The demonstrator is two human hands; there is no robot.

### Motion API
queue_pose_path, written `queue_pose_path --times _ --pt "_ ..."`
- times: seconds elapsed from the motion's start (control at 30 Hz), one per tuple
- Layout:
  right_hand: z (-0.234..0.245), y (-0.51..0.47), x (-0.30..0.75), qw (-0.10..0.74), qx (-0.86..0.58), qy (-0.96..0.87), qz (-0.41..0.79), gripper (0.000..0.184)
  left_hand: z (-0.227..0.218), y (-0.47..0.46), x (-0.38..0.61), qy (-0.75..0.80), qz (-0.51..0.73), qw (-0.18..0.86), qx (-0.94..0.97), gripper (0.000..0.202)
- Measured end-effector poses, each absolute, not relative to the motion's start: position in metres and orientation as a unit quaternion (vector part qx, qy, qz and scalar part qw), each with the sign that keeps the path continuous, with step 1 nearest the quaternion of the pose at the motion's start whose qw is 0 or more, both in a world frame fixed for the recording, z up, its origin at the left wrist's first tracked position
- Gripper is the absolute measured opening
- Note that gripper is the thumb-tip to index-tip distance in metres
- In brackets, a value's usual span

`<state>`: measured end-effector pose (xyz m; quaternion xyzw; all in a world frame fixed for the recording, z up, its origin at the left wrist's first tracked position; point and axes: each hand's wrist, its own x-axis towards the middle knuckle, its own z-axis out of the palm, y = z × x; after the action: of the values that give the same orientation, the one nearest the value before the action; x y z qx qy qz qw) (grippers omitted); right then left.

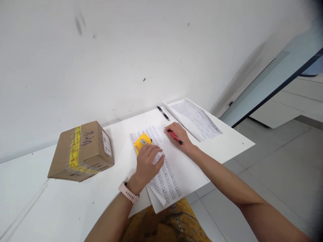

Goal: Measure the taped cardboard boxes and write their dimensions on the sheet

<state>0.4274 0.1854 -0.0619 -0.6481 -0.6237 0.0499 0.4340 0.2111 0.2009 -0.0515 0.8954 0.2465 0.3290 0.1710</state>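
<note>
My right hand [179,136] holds a red-and-black pen [176,137] in a writing grip, its tip close to the paper. Under both hands lies a sheet [185,176] with columns of small handwritten or printed marks. On the sheet's upper left sits a yellow tape measure [142,142]. My left hand [150,163], with a pink watch band at the wrist, rests just in front of it on the paper. Its fingers are loosely bent with the thumb apart; they overlap the tape measure's near edge in view, and I cannot tell whether they touch it.
A taped cardboard box [83,151] stands on the white table [111,195] at the left. By the wall lies a black pen [163,113]. More written sheets [196,117] lie at the back right. A tilted glass-like panel [272,77] is beyond the table's right side.
</note>
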Motion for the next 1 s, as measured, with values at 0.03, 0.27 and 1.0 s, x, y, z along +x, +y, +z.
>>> queue_pose_path --times 0.03,0.27,1.0 --pt "-0.065 0.186 0.429 0.406 -0.646 -0.645 0.035 0.014 -0.049 0.203 0.21 0.291 0.363 0.148 0.873 0.015" --pt "-0.084 0.194 0.429 0.365 -0.665 -0.652 -0.002 0.045 -0.052 0.223 0.203 0.453 0.302 0.135 0.828 0.072" --pt "0.079 0.181 0.282 0.38 -0.371 -0.708 0.465 0.022 0.003 0.047 0.054 0.456 0.507 0.49 0.544 0.071"
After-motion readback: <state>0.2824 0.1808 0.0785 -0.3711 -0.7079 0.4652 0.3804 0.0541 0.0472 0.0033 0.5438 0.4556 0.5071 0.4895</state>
